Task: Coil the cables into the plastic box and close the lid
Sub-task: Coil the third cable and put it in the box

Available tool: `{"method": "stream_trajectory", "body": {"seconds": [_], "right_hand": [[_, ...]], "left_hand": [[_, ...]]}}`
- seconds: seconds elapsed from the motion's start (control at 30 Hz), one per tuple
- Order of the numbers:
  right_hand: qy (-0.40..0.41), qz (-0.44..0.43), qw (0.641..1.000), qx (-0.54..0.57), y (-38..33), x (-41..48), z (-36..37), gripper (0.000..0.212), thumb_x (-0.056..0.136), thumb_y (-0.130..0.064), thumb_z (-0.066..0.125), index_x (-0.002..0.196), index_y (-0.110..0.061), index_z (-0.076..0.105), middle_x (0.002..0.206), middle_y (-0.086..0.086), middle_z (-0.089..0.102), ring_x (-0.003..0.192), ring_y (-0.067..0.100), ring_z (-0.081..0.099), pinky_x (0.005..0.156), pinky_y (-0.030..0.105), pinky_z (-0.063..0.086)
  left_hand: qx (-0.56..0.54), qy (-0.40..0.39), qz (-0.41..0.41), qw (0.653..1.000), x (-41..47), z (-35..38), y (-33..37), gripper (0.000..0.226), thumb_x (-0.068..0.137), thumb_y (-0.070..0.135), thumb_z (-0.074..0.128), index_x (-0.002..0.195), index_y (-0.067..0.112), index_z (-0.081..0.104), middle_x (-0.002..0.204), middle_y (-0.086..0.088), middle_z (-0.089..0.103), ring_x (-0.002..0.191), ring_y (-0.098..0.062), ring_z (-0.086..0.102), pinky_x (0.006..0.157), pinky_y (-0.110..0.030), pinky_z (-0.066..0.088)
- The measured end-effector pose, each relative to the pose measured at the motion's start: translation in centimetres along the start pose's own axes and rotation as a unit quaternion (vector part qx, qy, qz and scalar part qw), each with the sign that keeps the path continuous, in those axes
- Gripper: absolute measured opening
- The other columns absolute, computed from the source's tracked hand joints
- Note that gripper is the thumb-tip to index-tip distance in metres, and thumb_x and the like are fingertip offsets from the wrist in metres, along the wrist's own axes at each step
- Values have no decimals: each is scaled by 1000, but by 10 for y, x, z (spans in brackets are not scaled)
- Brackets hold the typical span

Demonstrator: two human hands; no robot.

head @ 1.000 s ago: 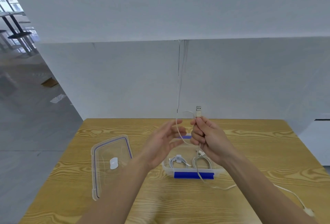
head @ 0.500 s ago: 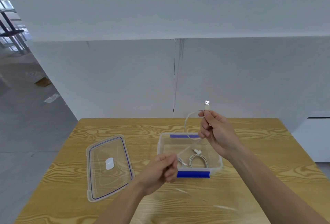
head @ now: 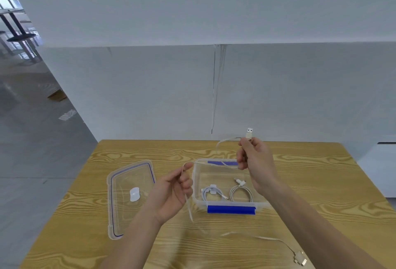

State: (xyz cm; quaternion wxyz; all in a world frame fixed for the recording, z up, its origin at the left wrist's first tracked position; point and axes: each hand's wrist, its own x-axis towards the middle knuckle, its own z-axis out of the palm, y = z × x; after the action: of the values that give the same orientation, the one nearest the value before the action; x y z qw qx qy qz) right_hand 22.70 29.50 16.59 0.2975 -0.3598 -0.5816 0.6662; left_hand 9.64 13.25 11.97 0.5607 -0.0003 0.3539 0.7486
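Wood-grain yellow table (head: 310,183) carries a clear rectangular plastic box (head: 196,191) with blue latches on its near and far rims, standing open. Two small coiled white cables (head: 241,192) lie side by side on the box floor. Just left of the box, apart from it, rests the clear flat lid (head: 120,211) with a blue seal line and a white oval patch in its middle.

The right hand (head: 256,161), raised above the far rim of the box, pinches a long white flat cable (head: 188,204) just below its USB plug (head: 249,133), which points upward. A loop of this cable arcs left from the fingers and runs across to the left hand (head: 171,193), whose thumb and fingers are closed on it beside the box's left wall. From there the cable drops to the table and trails right to a multi-head connector end (head: 300,258) near the front edge.
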Motion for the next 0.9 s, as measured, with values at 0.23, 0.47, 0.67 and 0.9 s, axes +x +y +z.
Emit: {"method": "stream_trajectory", "body": {"seconds": [0.23, 0.47, 0.67, 0.9], "right_hand": [[-32, -19, 999, -18, 11, -5, 19, 20, 99, -22, 45, 92, -5, 53, 66, 12, 67, 47, 16, 56, 44, 15, 40], [-79, -4, 997, 0, 16, -7, 25, 23, 98, -23, 47, 95, -6, 62, 68, 4, 69, 54, 14, 59, 56, 25, 39], [-102, 3, 995, 15, 16, -7, 27, 27, 97, -21, 48, 88, -3, 67, 64, 7, 63, 56, 15, 56, 56, 26, 41], [-81, 47, 992, 79, 18, -5, 33, 21, 94, -18, 54, 91, -8, 72, 70, 6, 55, 64, 15, 50, 62, 30, 43]], "left_hand": [[136, 56, 127, 981, -1, 53, -6, 24, 97, 15, 45, 109, 7, 63, 71, -5, 69, 61, -13, 63, 55, -23, 53], [233, 164, 242, 928, 9, 71, -21, 13, 89, 14, 61, 81, 9, 71, 60, 0, 67, 52, -9, 59, 49, -20, 48], [315, 226, 290, 875, 19, 73, -28, 13, 80, 16, 72, 68, 12, 71, 79, -7, 70, 57, -10, 57, 46, -19, 43], [496, 238, 365, 751, 24, 69, -35, 20, 92, 16, 56, 99, 27, 70, 99, 6, 51, 85, -4, 56, 75, -15, 44]]}}
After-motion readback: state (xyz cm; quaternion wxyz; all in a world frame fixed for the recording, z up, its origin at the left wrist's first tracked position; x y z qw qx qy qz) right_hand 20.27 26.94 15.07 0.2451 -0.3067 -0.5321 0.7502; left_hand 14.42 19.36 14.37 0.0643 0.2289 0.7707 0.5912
